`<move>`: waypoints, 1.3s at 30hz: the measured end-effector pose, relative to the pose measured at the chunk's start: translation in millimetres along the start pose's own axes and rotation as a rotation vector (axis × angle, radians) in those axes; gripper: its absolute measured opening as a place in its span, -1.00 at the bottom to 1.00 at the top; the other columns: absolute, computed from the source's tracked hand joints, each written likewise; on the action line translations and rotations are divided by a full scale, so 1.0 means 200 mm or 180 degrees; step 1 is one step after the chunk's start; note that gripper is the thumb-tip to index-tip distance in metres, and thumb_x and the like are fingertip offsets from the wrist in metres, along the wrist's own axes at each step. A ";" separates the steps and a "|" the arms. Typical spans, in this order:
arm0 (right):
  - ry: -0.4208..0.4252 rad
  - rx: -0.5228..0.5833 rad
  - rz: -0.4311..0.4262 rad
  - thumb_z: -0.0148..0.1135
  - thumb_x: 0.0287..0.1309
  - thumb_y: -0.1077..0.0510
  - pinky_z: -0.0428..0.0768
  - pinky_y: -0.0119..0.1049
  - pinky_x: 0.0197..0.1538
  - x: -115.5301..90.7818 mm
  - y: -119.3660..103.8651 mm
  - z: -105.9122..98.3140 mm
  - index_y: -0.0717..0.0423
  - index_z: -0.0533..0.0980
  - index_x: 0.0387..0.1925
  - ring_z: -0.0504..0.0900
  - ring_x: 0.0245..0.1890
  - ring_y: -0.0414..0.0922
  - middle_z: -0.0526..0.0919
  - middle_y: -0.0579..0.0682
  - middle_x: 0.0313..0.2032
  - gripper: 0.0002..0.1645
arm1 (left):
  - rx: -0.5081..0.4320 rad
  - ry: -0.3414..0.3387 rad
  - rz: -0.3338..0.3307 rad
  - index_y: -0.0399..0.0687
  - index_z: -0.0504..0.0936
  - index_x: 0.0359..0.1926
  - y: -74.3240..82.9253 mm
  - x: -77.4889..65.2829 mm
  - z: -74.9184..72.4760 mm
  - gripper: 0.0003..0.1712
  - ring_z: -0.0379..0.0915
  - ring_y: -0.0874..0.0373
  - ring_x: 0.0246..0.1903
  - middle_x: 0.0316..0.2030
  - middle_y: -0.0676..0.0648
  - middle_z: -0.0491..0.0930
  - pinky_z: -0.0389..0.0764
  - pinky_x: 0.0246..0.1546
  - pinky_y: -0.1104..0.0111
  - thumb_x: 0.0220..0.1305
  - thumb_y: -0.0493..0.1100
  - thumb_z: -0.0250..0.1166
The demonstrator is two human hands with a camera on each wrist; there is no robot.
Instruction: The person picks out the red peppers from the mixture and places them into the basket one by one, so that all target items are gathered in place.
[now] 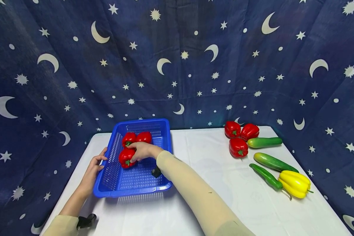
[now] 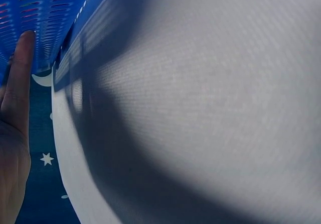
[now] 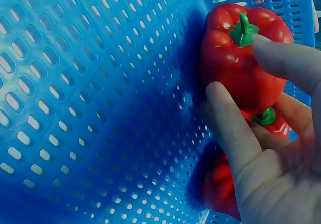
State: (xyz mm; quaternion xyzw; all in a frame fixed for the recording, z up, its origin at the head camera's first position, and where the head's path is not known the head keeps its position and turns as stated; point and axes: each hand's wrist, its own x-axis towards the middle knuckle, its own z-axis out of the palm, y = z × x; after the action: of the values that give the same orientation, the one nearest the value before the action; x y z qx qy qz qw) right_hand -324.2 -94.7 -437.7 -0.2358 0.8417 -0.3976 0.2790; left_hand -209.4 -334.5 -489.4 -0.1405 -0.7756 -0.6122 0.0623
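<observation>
Red pepper (image 1: pixel 125 159) sits in blue basket (image 1: pixel 132 193) near its L wall; on my remote feed I see R hand (image 1: pixel 143 151) gripping it, thumb & fingers round it; L hand (image 1: pixel 93 166) touches basket's L rim; 2 other red peppers (image 1: pixel 144 136) just beyond

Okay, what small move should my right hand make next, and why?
Probably loosen your right hand from the red bell pepper it holds. That pepper is already inside the blue basket with two other red bell peppers, while three more red bell peppers lie on the white tabletop, so freeing the hand for those seems sensible.
</observation>
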 end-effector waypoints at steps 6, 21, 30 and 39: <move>0.0165 -0.0244 -0.0134 0.53 0.09 0.20 0.64 -0.39 -0.20 0.01 0.00 -0.01 0.04 0.46 0.39 0.72 -0.31 -0.07 0.63 -0.01 0.04 -0.19 | 0.0028 0.0000 -0.0061 -0.38 0.21 0.15 0.01 0.01 0.01 -0.66 -0.32 -0.02 0.60 0.62 -0.20 -0.12 0.00 0.28 0.66 0.40 -0.44 -0.24; 0.0237 -0.0278 -0.0086 0.56 0.07 0.17 0.61 -0.45 -0.23 0.02 0.00 0.01 0.06 0.42 0.41 0.70 -0.33 -0.18 0.64 -0.03 0.01 -0.14 | 0.0146 0.0036 -0.0138 -0.37 0.20 0.17 0.02 0.01 0.02 -0.66 -0.34 -0.02 0.60 0.62 -0.15 -0.11 0.01 0.25 0.71 0.41 -0.44 -0.24; 0.0089 -0.0199 0.0020 0.54 0.08 0.20 0.63 -0.37 -0.13 -0.01 -0.01 0.00 -0.01 0.35 0.46 0.67 -0.25 -0.13 0.57 -0.03 0.09 -0.08 | 0.0061 0.0002 -0.0017 -0.40 0.18 0.15 0.01 0.01 0.03 -0.67 -0.22 0.07 0.59 0.62 -0.19 -0.11 0.08 0.27 0.64 0.40 -0.46 -0.26; -0.0096 -0.0183 0.0032 0.51 0.11 0.20 0.65 -0.26 0.00 -0.08 -0.07 -0.07 0.05 0.33 0.47 0.72 -0.06 0.04 0.51 0.04 0.21 -0.09 | 0.0080 -0.0001 -0.0061 -0.38 0.19 0.16 0.00 -0.01 0.01 -0.67 -0.24 0.09 0.59 0.62 -0.17 -0.12 0.06 0.27 0.66 0.42 -0.44 -0.26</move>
State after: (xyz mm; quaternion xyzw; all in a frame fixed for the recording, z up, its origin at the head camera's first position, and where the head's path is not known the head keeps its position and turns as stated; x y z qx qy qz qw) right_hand -319.5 -85.1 -415.2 -0.2454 0.8496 -0.3683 0.2868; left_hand -208.1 -332.0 -490.3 -0.1324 -0.7846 -0.6029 0.0581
